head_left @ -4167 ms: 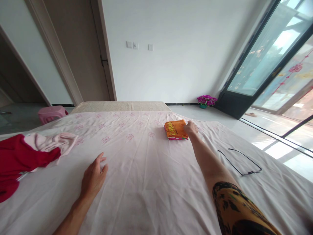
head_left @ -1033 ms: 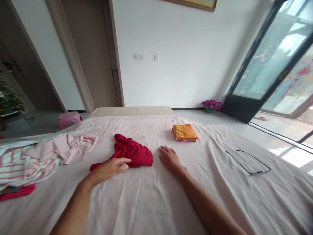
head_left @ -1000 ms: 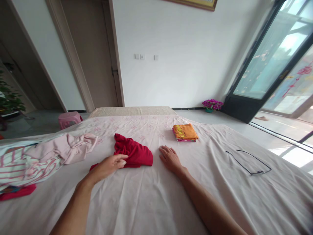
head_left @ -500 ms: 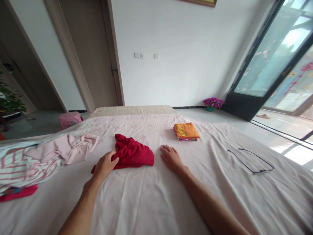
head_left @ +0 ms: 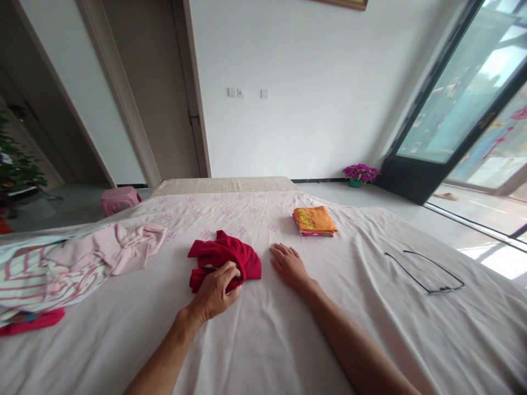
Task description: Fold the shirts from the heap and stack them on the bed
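A crumpled red garment [head_left: 224, 249] lies in the middle of the pale flowered sheet [head_left: 263, 340]. My left hand [head_left: 220, 288] is closed on the garment's near edge, fingers curled into the cloth, so the fingertips are partly hidden. Just right of the garment, my right hand [head_left: 289, 266] rests flat on the sheet, fingers stretched out, holding nothing and apart from the red cloth. Beyond it sits a small folded stack with an orange cloth [head_left: 315, 220] on top, bearing yellow lettering.
Heaped clothes lie on the left, among them a pink garment [head_left: 107, 247] and a striped one [head_left: 28, 280]. Eyeglasses [head_left: 430, 274] lie unfolded on the right. A pink stool [head_left: 121, 201] and purple flowers [head_left: 361, 173] stand on the floor beyond the sheet.
My left hand has moved right, from the garment's left end to its near edge. The red cloth's left part has been drawn in and bunched up. My right hand has stayed put.
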